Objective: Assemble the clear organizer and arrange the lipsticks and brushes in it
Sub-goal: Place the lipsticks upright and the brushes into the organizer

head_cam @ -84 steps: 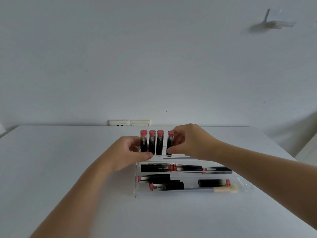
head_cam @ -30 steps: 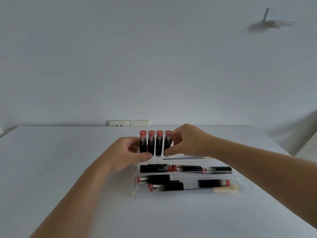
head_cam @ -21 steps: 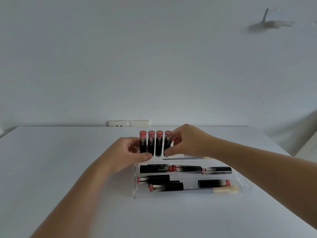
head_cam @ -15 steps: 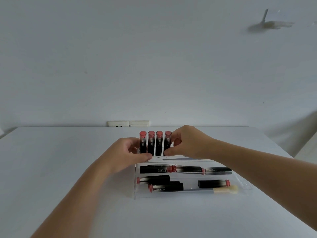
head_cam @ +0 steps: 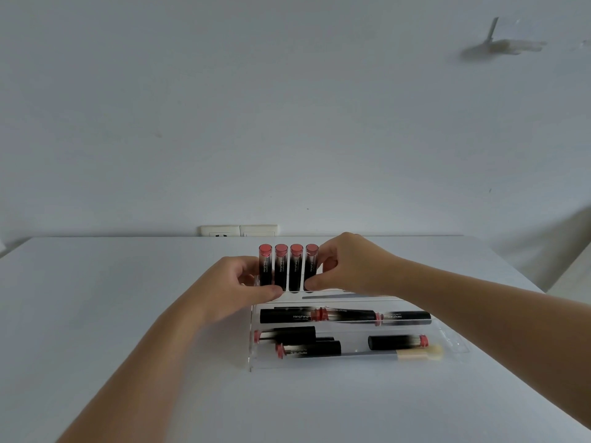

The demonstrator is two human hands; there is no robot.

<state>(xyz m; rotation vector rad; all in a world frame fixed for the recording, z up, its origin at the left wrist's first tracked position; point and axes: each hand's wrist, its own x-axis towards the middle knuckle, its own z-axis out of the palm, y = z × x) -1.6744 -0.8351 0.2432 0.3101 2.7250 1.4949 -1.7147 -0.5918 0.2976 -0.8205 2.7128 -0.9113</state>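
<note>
A plain home room: a white table point(head_cam: 96, 314) against a bare white wall point(head_cam: 224, 107) with wall sockets point(head_cam: 238, 230)

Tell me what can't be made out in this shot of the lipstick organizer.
Head view only:
- Base of the rightmost standing lipstick: hidden by the right hand.
- Foot of the leftmost standing lipstick: covered by the left hand.
- Clear organizer: its back slots are hidden by both hands; its transparent edges are faint.
- Lettering on the lying lipsticks: mostly too small and blurred.
</note>
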